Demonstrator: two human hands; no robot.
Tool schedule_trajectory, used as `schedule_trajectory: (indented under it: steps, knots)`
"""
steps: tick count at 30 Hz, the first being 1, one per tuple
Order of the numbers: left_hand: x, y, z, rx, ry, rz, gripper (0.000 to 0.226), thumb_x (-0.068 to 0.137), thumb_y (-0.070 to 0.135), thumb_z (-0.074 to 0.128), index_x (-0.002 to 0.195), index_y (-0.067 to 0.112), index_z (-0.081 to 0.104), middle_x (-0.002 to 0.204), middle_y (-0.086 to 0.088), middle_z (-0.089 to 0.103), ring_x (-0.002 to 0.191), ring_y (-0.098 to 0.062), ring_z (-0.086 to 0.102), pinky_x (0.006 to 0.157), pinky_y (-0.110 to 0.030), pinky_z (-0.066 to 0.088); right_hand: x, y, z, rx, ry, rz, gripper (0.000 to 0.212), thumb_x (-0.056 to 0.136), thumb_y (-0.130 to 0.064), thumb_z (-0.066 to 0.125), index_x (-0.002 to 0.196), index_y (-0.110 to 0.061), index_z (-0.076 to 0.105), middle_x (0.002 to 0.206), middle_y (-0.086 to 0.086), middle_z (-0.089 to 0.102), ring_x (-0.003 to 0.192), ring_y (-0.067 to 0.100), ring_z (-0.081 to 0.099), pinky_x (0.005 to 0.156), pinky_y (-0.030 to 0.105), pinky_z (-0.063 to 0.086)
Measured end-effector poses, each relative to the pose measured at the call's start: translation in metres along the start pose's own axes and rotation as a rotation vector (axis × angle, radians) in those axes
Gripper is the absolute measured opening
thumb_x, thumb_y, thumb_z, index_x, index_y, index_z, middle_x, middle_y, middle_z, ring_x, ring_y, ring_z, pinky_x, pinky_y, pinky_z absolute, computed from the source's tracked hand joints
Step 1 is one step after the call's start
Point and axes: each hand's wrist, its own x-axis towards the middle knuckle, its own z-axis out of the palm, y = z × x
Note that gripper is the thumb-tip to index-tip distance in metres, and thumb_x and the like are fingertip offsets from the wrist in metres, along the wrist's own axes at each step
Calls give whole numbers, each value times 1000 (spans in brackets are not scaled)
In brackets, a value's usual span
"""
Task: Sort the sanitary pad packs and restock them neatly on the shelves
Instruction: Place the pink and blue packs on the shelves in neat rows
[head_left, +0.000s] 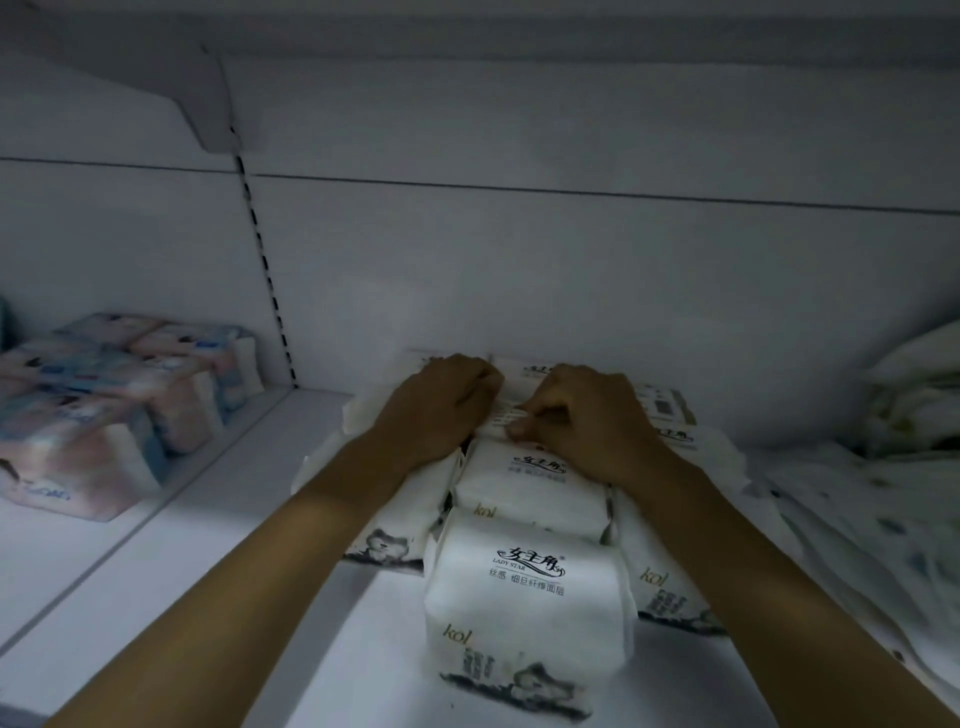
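Observation:
Several white pad packs with black lettering lie in rows on the white shelf. The nearest pack stands in front, another behind it. Both my hands reach to the back of the group. My left hand rests curled over the rear white pack, fingers bent down on its top. My right hand pinches the same rear pack's front edge with fingertips. More white packs lie under my forearms on either side, partly hidden.
Pink-and-blue packs are stacked on the adjoining shelf section at left, past a slotted upright. Soft white packs with green print pile up at right. The shelf's back panel is close behind the packs, and an upper shelf overhangs.

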Motion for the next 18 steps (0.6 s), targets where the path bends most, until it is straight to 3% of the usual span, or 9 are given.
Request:
schedule_trajectory:
  steps: [2,6,9,11,13,16,18]
  knots:
    - [1,0,1,-51,41,7,42,97,52,33,101,23,63,93,7,63,90,-9,57,89,-38,46,-1,3,5,-30,78,-34,20,81,-41,72,78,-22,76,79,-6,62,78,17,58,81,41,44]
    - [-1,2,-1,-180,125,-4,67,84,73,27,128,29,52,120,10,60,111,-9,55,100,-37,44,-3,2,2,264,458,9,19,86,-26,66,76,-11,73,76,2,65,69,11,61,67,28,48]
    - [-7,13,-8,-358,85,17,69,82,71,45,139,32,39,122,21,54,110,14,48,91,-5,40,-5,-2,-12,648,679,173,16,91,-13,64,77,-15,69,72,0,66,63,-2,59,62,16,48]
    - [-10,19,-9,-345,12,31,79,68,65,57,139,38,35,116,32,50,104,26,43,81,2,35,-6,-1,-18,827,673,246,28,94,-13,59,66,-14,64,56,-7,60,53,-2,55,54,15,46]
    - [-11,18,-8,-287,-12,53,85,61,69,65,136,39,36,114,32,54,102,22,50,84,-6,42,-9,-4,-20,876,605,247,36,96,-12,56,61,-6,59,48,-11,54,47,-3,49,48,12,40]
    - [-12,15,-6,-270,49,59,77,67,55,77,132,37,40,110,31,58,98,18,56,80,-9,50,-8,-8,-18,903,561,273,28,98,-16,52,87,7,65,71,10,66,62,5,61,59,18,50]
    - [-14,15,-6,-268,172,98,78,68,40,83,132,39,38,108,33,55,98,19,54,75,-2,44,-8,-11,-16,909,589,255,29,97,-31,53,98,-4,64,94,20,67,86,22,67,79,36,56]
